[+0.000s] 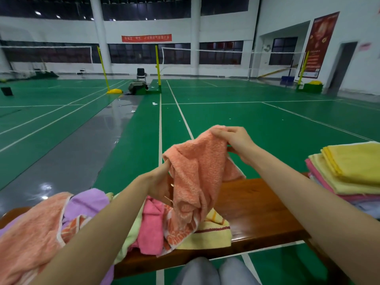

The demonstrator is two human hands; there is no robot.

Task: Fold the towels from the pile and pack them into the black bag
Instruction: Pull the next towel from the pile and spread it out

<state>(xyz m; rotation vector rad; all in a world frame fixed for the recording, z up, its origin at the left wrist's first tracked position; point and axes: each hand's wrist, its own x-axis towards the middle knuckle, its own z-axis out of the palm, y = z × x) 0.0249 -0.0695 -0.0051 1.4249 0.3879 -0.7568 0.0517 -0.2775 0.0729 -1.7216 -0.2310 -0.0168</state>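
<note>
Over the brown worktop [257,212], the orange towel [195,171] hangs bunched, its top edge slanting from the higher right hand [234,140] down to the left hand [159,182], both pinching it.

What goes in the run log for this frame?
stage: unfolding | left hand and right hand: grip orange towel above bench | folded stack: right | black bag: unseen

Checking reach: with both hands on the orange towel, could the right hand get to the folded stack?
Probably yes. The folded stack sits on the bench to the right, nothing between it and the right hand, but that hand grips the orange towel.
</note>
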